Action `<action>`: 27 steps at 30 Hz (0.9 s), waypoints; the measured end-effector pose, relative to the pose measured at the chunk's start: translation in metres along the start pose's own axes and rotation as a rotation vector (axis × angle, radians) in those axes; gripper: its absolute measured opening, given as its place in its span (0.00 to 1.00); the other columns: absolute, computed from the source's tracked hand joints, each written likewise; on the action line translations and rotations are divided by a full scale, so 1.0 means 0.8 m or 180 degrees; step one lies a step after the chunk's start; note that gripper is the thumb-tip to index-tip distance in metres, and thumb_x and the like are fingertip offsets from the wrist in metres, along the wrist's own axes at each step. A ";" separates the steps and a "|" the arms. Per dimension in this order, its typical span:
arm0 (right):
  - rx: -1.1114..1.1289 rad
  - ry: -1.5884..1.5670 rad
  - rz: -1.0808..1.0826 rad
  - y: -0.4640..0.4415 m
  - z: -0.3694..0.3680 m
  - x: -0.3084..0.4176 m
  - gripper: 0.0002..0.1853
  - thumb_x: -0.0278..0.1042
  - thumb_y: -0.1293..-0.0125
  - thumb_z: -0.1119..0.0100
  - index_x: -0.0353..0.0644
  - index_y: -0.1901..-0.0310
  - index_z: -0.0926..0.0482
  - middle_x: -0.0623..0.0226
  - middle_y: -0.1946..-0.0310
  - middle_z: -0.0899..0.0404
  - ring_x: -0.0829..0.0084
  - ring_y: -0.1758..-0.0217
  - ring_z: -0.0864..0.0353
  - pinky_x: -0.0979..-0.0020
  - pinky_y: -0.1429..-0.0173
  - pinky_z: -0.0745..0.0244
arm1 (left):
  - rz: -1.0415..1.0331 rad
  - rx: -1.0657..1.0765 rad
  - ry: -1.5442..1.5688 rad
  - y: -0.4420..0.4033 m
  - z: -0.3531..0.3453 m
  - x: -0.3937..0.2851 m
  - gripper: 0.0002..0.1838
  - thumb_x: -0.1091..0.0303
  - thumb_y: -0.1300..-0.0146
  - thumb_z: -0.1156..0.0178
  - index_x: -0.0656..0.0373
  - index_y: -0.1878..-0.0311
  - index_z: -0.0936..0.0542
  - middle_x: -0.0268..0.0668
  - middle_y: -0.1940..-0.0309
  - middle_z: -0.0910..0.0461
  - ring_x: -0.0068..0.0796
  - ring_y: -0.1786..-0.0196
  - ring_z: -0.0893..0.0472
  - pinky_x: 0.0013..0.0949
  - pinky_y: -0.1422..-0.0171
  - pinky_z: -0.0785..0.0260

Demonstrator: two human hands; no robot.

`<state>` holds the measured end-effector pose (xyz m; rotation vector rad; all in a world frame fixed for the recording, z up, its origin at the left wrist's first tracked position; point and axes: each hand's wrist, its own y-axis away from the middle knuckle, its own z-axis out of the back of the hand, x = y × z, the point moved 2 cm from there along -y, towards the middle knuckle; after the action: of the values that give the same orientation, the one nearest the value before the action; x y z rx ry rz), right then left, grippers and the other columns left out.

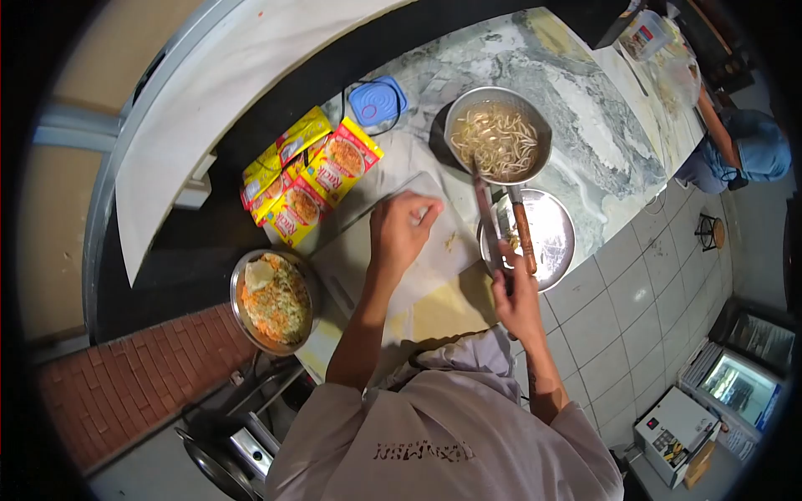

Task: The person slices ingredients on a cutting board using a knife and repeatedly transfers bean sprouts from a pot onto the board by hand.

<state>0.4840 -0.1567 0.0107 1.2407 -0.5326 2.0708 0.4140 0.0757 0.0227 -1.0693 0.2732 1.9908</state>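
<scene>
My left hand [403,230] is curled over the white cutting board [443,259], thumb and fingers drawn together. Whatever may be between them is too small to make out. A few yellowish bits [451,243] lie on the board to its right. My right hand [518,301] grips a knife [486,206], its blade pointing away from me toward the pan. Just beside the blade runs the wooden handle [523,230] of a saucepan [452,134] holding pale strands in liquid. Under the handle and knife sits a shiny round metal plate [555,242] with small scraps on it.
Yellow-red food packets [322,179] lie at the board's far left, near a blue lidded box [378,100] with a dark cord. A metal bowl [237,288] of shredded vegetables stands at left. Another person [743,150] is at the counter's far right, near a plastic tub [645,35].
</scene>
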 end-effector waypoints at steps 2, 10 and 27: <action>0.0316 -0.0030 0.0084 0.007 -0.019 0.005 0.25 0.19 0.32 0.46 0.39 0.32 0.30 0.56 0.79 0.24 0.69 0.82 0.29 0.68 0.73 0.34 | 0.0175 -0.0049 -0.0100 0.050 -0.002 0.012 0.06 0.68 0.43 0.27 0.53 0.62 0.11 0.36 0.67 0.14 0.38 0.72 0.19 0.38 0.63 0.27; 0.0972 0.0314 0.0136 0.028 -0.063 -0.021 0.32 0.21 0.34 0.44 0.44 0.27 0.35 0.51 0.78 0.23 0.52 0.80 0.22 0.62 0.70 0.28 | 0.0606 -0.0116 -0.0291 0.128 -0.022 0.042 0.06 0.72 0.40 0.30 0.57 0.60 0.11 0.41 0.67 0.14 0.39 0.72 0.18 0.39 0.63 0.26; 0.1103 0.0660 0.0157 0.026 -0.082 -0.031 0.34 0.21 0.38 0.43 0.44 0.28 0.35 0.50 0.78 0.22 0.45 0.77 0.20 0.55 0.69 0.26 | 0.0612 -0.0159 -0.0371 0.131 -0.038 0.052 0.05 0.72 0.40 0.32 0.57 0.61 0.11 0.42 0.67 0.15 0.45 0.70 0.15 0.43 0.63 0.25</action>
<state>0.4369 -0.1380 -0.0417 1.1875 -0.1119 2.3700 0.3406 0.0183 -0.0469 -0.9845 0.2736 2.2335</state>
